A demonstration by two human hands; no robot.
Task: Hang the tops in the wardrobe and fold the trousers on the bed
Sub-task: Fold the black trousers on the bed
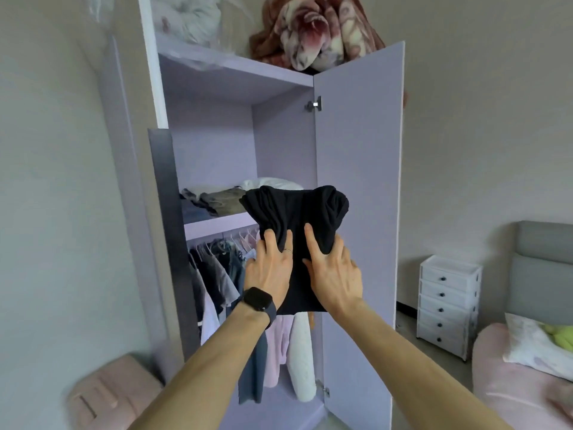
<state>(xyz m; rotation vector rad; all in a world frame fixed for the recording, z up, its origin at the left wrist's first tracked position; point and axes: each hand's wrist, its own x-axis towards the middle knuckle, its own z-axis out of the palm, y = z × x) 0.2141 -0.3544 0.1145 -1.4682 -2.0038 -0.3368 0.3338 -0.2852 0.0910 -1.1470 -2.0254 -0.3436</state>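
Already, tops (217,271) are hung on the rail (217,236). A folded garment (294,212) is gripped by left hand (269,276) and right hand (336,276) near the shelf (217,224); it seems not yet stowed.

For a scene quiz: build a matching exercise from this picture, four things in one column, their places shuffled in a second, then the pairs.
1 black garment
2 floral blanket
3 white drawer unit
4 hanging clothes

A under the wardrobe shelf
B between left hand and right hand
C right of the open door
D on the top board, above the door

Pairs: 1-B, 2-D, 3-C, 4-A
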